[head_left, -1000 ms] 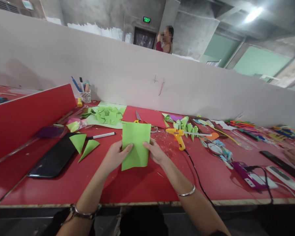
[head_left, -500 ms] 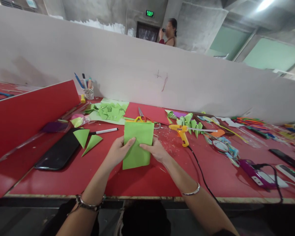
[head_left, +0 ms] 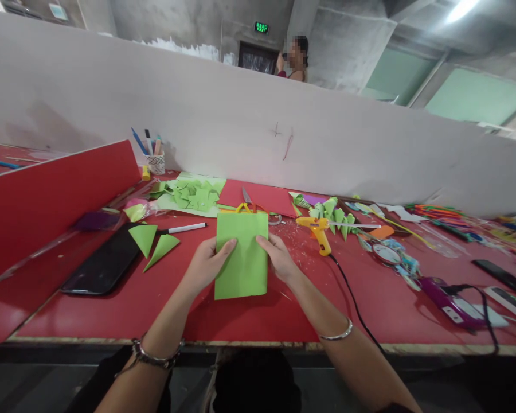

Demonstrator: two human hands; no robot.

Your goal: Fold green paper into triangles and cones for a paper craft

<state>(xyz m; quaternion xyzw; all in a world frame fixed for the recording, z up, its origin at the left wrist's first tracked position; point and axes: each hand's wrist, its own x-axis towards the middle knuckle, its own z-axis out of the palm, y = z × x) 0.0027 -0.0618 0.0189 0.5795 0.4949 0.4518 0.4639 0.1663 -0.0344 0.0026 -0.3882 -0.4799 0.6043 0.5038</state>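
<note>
A folded sheet of green paper (head_left: 242,264) is held upright above the red tabletop. My left hand (head_left: 210,261) grips its left edge, thumb on the front and fingers behind. At the right edge, my right hand (head_left: 278,255) holds it the same way, with the thumb near the side. Just beyond the paper's top lie scissors (head_left: 246,198) with yellow and orange handles, partly hidden. Two green paper cones (head_left: 161,252) rest to the left, by a white marker (head_left: 187,228) with a black cap. A yellow glue gun (head_left: 320,234) lies to the right.
Green paper scraps (head_left: 195,195) are heaped at the back. A black tray-like object (head_left: 103,267) lies left. Small green paper figures (head_left: 337,218) sit behind the glue gun, whose cord (head_left: 348,292) runs to the front edge. A purple power strip (head_left: 453,307) is at right. A person (head_left: 298,60) stands beyond the partition.
My right thumb has slid outward and up toward the paper's right edge, showing more of its front. The left hand keeps its hold almost unmoved.
</note>
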